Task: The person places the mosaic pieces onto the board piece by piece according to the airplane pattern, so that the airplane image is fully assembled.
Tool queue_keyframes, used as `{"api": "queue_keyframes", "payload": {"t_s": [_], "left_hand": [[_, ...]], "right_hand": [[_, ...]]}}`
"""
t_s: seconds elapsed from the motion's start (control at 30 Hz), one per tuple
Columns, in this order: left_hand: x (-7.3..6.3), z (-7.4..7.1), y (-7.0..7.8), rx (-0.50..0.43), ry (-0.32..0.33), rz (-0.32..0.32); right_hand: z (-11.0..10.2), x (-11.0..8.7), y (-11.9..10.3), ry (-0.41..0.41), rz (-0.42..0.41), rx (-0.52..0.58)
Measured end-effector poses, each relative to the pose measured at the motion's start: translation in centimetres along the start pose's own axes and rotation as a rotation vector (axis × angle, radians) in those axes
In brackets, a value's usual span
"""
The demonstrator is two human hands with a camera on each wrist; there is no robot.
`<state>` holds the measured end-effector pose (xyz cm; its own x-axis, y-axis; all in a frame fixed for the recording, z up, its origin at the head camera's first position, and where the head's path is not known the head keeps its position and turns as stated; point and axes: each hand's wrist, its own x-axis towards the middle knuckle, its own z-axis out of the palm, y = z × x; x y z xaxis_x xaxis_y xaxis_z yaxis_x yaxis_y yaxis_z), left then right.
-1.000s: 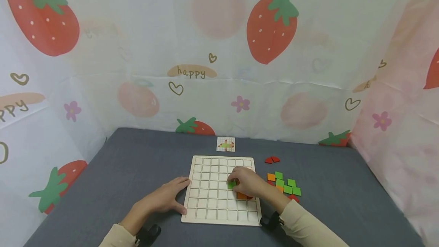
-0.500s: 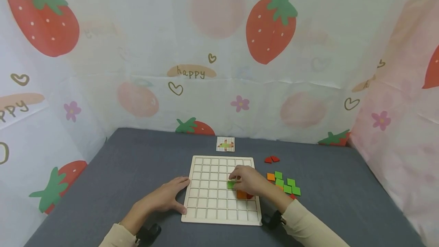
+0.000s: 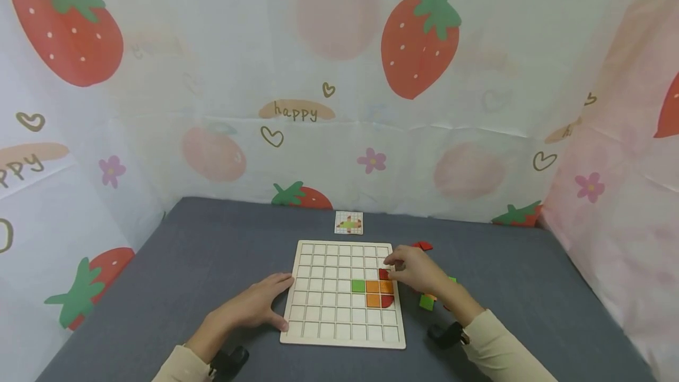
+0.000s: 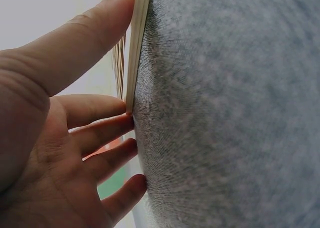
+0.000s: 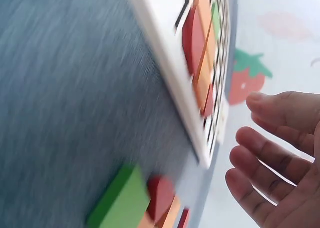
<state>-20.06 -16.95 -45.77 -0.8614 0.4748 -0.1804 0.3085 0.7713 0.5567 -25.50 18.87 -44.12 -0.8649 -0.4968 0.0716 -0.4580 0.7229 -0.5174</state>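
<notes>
A pale wooden grid board [image 3: 320,314] lies on the table. My left hand [image 3: 254,304] touches its left edge with thumb and fingertips, the fingers spread and fairly straight; the left wrist view shows the thumb [image 4: 95,33] against the board's side. My right hand [image 3: 416,269] hovers over the board's right edge, and in the right wrist view its loosely bent fingers [image 5: 255,143] hold nothing. In the grid sit a green square tile [image 3: 358,286], several orange square tiles [image 3: 373,300], a red rounded tile [image 3: 387,300] and another red tile [image 3: 384,274], partly covered by the right hand.
Right of the board lie loose tiles, among them a green tile [image 3: 427,302], mostly hidden by the right arm. Red tiles [image 3: 424,245] lie farther back. Behind the board is a small pattern card [image 3: 348,223]. A strawberry-print curtain [image 3: 339,152] encloses the table.
My right hand has left the green tile in the grid and moved right, toward the board's edge. Orange and red tiles it covered now show. My left hand has stayed put.
</notes>
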Motion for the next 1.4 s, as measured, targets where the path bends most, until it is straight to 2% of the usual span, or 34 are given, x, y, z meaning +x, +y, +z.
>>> {"api": "queue_keyframes", "payload": {"t_s": [0.23, 0.53, 0.93, 1.4], "left_hand": [[0.0, 0.1, -0.1, -0.002, 0.003, 0.008], [0.0, 0.1, -0.1, -0.001, 0.006, 0.006], [0.0, 0.1, -0.2, 0.003, 0.005, 0.016], [0.0, 0.1, -0.3, 0.0, 0.007, 0.013]], "right_hand": [[-1.3, -1.0, 2.0, 0.03, 0.083, -0.033], [-1.9, -1.6, 3.9, 0.017, 0.191, -0.056], [-2.0, -2.0, 5.8, 0.008, 0.249, -0.073], [-2.2, -1.8, 6.3, -0.018, 0.279, -0.09]]}}
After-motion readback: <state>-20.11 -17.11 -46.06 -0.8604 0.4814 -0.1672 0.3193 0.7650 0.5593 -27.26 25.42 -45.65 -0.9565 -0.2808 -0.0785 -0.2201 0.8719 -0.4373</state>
